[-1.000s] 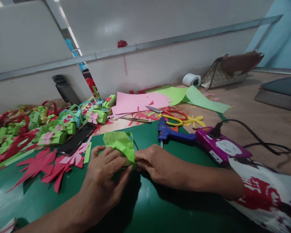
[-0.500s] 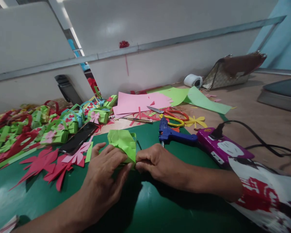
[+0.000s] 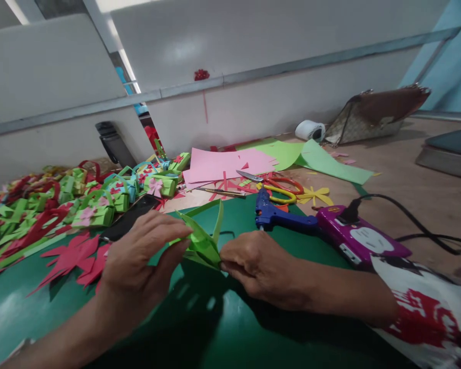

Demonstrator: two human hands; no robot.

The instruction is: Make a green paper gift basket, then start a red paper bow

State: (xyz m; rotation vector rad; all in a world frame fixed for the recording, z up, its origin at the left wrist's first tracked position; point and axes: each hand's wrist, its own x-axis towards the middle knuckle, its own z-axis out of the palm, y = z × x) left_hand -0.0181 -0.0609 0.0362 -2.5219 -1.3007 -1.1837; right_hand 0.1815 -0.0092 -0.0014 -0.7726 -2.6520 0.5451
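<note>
A small green paper basket with a thin strip handle is held between my hands above the green tabletop. My left hand pinches its left edge between thumb and fingers. Closed on the basket's right lower corner is my right hand, its fingertips partly hidden. Just beyond my right hand lies a blue glue gun, nozzle down. Red paper flowers rest left of my left hand, which partly covers a black phone.
Several finished paper baskets heap up at the left. Pink paper, green sheets and scissors lie at the back. A purple power strip with a black cable sits at right, a handbag behind.
The green basket has tipped, and its handle now stands up in view. My left hand has shifted left, from around the paper to a pinch at its edge. The view has moved slightly.
</note>
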